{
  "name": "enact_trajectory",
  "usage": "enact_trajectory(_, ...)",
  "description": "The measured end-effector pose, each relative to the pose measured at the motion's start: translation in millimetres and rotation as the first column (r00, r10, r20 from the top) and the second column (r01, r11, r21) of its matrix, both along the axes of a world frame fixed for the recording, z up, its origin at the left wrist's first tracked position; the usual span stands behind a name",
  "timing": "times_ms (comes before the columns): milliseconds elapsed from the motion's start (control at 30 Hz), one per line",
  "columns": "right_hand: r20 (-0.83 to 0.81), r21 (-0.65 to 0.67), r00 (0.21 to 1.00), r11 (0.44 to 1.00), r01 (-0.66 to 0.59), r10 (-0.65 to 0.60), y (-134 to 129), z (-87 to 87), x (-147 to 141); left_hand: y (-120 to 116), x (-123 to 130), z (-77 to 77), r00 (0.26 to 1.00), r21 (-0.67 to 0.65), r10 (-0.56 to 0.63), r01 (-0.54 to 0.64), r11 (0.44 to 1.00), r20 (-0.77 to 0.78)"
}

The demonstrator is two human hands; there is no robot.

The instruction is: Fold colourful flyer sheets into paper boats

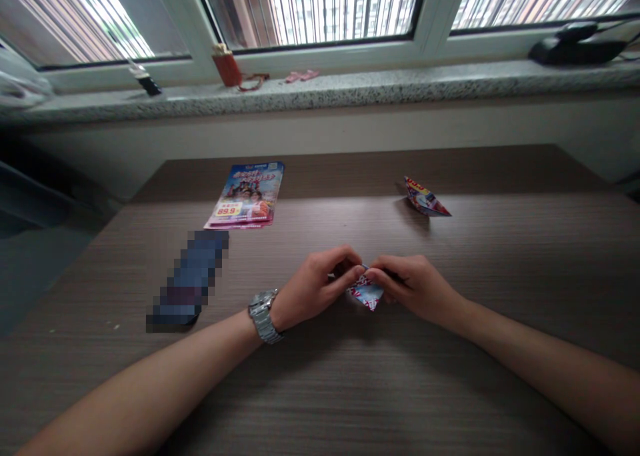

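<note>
Between my hands is a small folded piece of printed paper [369,295], light blue with red and white patterning, its pointed corner toward me. My left hand [327,279], with a metal watch [265,316] on the wrist, pinches its left side between thumb and fingers. On the other side my right hand [413,286] grips the paper in the same way, thumb on top. The two thumbs nearly meet at its upper edge. Fingers cover much of the paper, so its full shape is hidden.
Beyond my right hand, a folded paper boat-like shape [425,199] rests on the wooden table [320,389]. Several printed flyers [250,193] lie stacked at the back left, with a dark pixelated object [190,283] nearer me. Small items, including a red-brown case [227,67], line the stone windowsill [380,91].
</note>
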State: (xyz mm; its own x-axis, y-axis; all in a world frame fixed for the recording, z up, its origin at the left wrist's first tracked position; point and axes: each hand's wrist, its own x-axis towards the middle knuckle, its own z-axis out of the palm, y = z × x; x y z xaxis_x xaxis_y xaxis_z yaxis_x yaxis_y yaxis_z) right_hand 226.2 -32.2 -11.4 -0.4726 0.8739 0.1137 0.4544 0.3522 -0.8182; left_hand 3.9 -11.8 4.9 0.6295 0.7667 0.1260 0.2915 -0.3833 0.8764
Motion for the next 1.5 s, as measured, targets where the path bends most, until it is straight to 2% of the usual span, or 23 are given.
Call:
enact_trajectory(100, -0.047, -0.042, 0.999, 0.999, 0.018, -0.020, -0.6, 2.4, 0.1, 0.3, -0.2, -0.5, 1.000, 0.006, 0.029, -0.029, 1.000, 0.009)
enact_trajectory(267, -0.066, -0.124, 0.994, 0.989, 0.084, -0.093, -1.4, 6.3, 1.2, 2.2, -1.1, -2.0, 0.983, 0.019, 0.169, -0.171, 0.985, 0.070)
enact_trajectory(367, -0.097, -0.175, 0.990, 0.981, 0.082, -0.100, -1.4, 5.9, 0.9, 3.3, -1.7, -2.7, 0.974, 0.016, 0.210, -0.212, 0.977, 0.085)
enact_trajectory(533, -0.226, -0.269, 0.964, 0.960, 0.076, -0.139, -1.0, 5.9, -1.2, 4.3, -2.1, -3.0, 0.977, -0.010, 0.208, -0.207, 0.978, 0.047)
enact_trajectory(700, -0.269, -0.288, 0.947, 0.953, 0.093, -0.173, -0.7, 7.2, -2.1, 3.7, -1.3, -4.5, 0.988, -0.094, 0.141, -0.135, 0.986, 0.064)
enact_trajectory(833, -0.271, -0.309, 0.946, 0.947, 0.090, -0.178, -0.7, 5.5, -1.6, 1.8, -0.7, -5.0, 0.994, -0.090, 0.097, -0.092, 0.992, 0.049)
enact_trajectory(1000, -0.233, -0.257, 0.965, 0.965, 0.055, -0.117, -2.4, 4.3, -0.7, -0.6, -0.3, -2.4, 0.998, -0.072, 0.061, -0.060, 0.996, 0.017)
enact_trajectory(1133, -0.141, -0.185, 0.988, 0.982, 0.037, -0.064, -5.0, 4.7, -0.7, -0.7, -0.3, -1.3, 1.000, -0.084, 0.021, -0.021, 0.996, -0.010)
enact_trajectory(1233, -0.127, -0.161, 0.990, 0.986, 0.037, -0.058, -6.2, 5.2, -1.0, 0.4, -0.3, -2.3, 0.999, -0.086, 0.038, -0.036, 0.996, 0.019)
enact_trajectory(1400, -0.155, -0.204, 0.986, 0.978, 0.033, -0.065, -6.2, 4.4, -1.1, 2.1, 0.4, -3.5, 0.990, -0.093, 0.122, -0.116, 0.989, 0.068)
enact_trajectory(1500, -0.154, -0.199, 0.987, 0.980, 0.019, -0.051, -5.7, 3.6, -1.0, 1.9, 0.9, -2.7, 0.989, -0.110, 0.125, -0.116, 0.987, 0.074)
